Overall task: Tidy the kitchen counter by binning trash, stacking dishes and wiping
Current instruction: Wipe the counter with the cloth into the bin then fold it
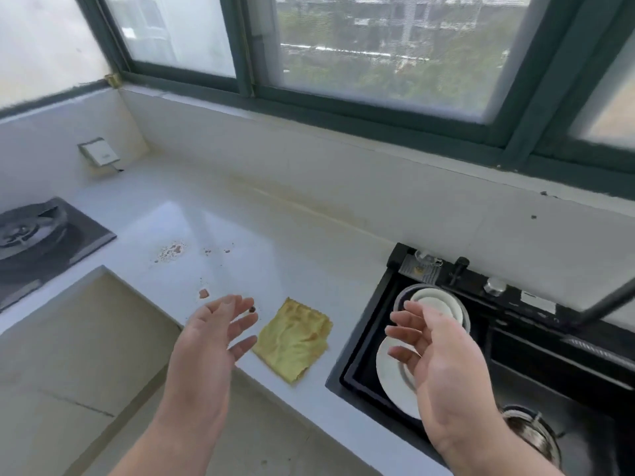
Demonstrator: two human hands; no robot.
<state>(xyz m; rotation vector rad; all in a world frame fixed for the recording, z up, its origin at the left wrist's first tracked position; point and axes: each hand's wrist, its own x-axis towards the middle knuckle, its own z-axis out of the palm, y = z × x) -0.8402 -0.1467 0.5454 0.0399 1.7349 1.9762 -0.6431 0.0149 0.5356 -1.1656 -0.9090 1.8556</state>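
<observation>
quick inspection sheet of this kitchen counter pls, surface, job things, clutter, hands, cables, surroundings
surface: white counter, brown spill stain and crumbs not yet wiped
job's things: yellow cloth flat by the counter's front edge; plates stacked in the black sink; white plate leaning in there too
clutter: only the crumbs
grippers: left hand and right hand open, empty
cables: nothing seen
surroundings: gas hob left, window behind

gas burner [31, 235], wall socket [99, 153], window frame [343, 108]
</observation>
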